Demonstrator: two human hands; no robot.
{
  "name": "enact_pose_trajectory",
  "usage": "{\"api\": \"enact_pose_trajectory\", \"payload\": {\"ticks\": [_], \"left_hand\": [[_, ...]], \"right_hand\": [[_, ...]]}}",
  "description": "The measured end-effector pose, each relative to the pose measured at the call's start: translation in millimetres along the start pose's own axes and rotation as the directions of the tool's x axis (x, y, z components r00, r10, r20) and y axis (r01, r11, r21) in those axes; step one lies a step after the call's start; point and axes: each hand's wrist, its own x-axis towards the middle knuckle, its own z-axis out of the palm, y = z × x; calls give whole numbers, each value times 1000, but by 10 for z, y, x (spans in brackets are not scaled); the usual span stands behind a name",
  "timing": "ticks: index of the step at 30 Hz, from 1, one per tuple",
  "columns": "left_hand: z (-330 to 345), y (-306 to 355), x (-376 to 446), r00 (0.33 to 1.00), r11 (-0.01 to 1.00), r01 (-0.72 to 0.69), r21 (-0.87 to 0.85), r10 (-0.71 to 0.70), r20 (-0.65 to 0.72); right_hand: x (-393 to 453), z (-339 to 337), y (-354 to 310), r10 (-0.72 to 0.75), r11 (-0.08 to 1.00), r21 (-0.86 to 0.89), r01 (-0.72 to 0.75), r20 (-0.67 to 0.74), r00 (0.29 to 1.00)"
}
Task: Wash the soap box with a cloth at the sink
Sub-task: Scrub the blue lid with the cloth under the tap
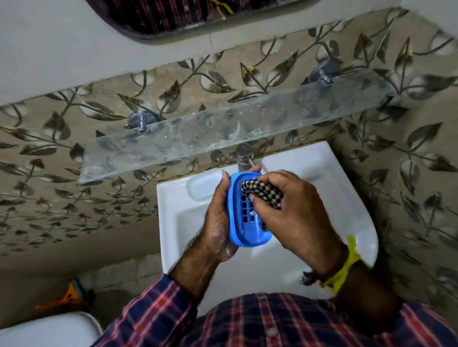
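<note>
Soap box [247,220], blue, slotted: clamped in left hand [221,219] fingers above sink [180,205], tap [245,157] at twelve o'clock. Right hand [296,217] fingers pinch checked cloth [261,191] onto its inner tray. Scrubbing apparently midway; suds on left hand, rinse judged outstanding.

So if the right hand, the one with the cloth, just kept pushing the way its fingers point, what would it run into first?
The right hand points left, into the blue soap box. The checked cloth it grips already seems pressed against the slotted inside, so that comes first, probably followed by the left hand cupping the box behind.
</note>
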Motion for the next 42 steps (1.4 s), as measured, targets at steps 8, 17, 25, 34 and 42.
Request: {"api": "enact_pose_trajectory", "payload": {"ticks": [8,17,25,34,42], "left_hand": [[23,-59,-94,999,999,-35,-8,35,-24],[33,-65,-49,999,999,-30,-29,29,-16],[9,-104,-117,1000,1000,16,-27,-16,-14],[-14,-109,-129,1000,1000,17,10,-17,23],[-41,-70,-119,1000,1000,14,-22,-14,27]], "right_hand": [[-93,223,-121,-142,976,-182,118,-126,982],[-139,160,-149,-247,937,-277,214,-89,965],[-86,99,-181,-206,922,-336,192,-8,978],[-123,5,-131,-191,931,-307,199,55,980],[-174,25,-159,-213,931,-261,255,177,961]]}}
